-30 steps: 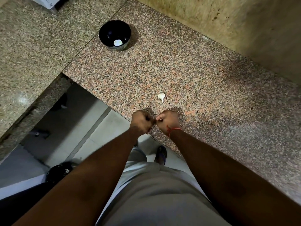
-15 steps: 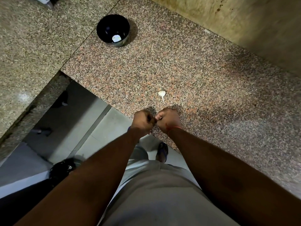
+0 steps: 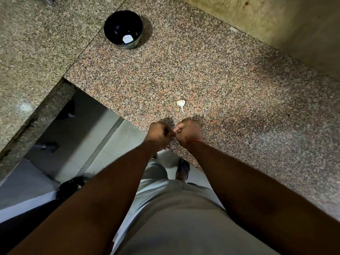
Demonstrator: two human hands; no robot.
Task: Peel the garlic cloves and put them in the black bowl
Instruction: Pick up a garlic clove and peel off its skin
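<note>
Both hands, left (image 3: 159, 134) and right (image 3: 188, 132), curled knuckle to knuckle; can't see what they pinch. Black bowl (image 3: 123, 30) upper left, nearer left hand.

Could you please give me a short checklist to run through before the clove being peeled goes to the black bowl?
1. Both hands on the job: left hand and right hand are curled, fingertips meeting over the counter edge. Ok.
2. Clove in the fingers fully peeled: hidden between the hands. Cannot tell.
3. Black bowl upright and open on the granite counter: ok.
4. Room in the bowl: only one pale piece inside. Ok.
5. Path from hands to bowl: only the garlic piece with a stem lies on the counter, off to the side. Ok.
6. All garlic dealt with: that piece remains on the counter. Not ok.
</note>
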